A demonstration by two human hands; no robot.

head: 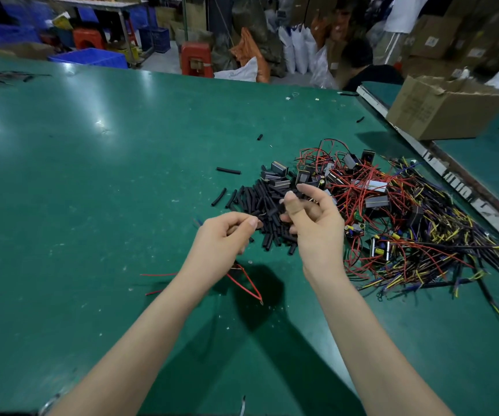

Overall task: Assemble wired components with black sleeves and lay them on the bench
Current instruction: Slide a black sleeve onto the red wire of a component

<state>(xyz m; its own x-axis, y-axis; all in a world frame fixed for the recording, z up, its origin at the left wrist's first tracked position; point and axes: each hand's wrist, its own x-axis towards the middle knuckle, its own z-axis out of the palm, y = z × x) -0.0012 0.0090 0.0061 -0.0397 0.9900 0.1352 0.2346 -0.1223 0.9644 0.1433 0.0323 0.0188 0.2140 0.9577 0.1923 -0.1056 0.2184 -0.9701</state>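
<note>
Hovering over the green table (92, 181), both hands worked close together, just above the near edge of the sleeve pile. Left hand (221, 238) had its fingers (242, 223) curled, thumb and forefinger pinching a thin wire end at approx. the tip; below that wrist a wired component (237, 273) hung or lay w/ red leads (251, 285) trailing toward the person, and more red wire showed on the table to the left of the forearm. Right hand (314, 220) was raised beside it, thumb up and fingers partly curled round a small dark piece, prob. a black sleeve, though blur made that hard to confirm. The two hands were near but not touching. Black sleeves (260, 205) lay in a loose heap directly beyond the fingertips, a few strays (228, 171) scattered apart farther out. Right of the heap, a tangle of wired components (392, 211) in red, yellow and dark leads spread toward the table's right edge, where a striped strip (440, 172) ran diagonally. A cardboard box (440, 109) sat on the adjoining surface beyond that edge. Left and centre of the table, plus the near strip in front of the forearms, lay open green mat w/ only specks.
</note>
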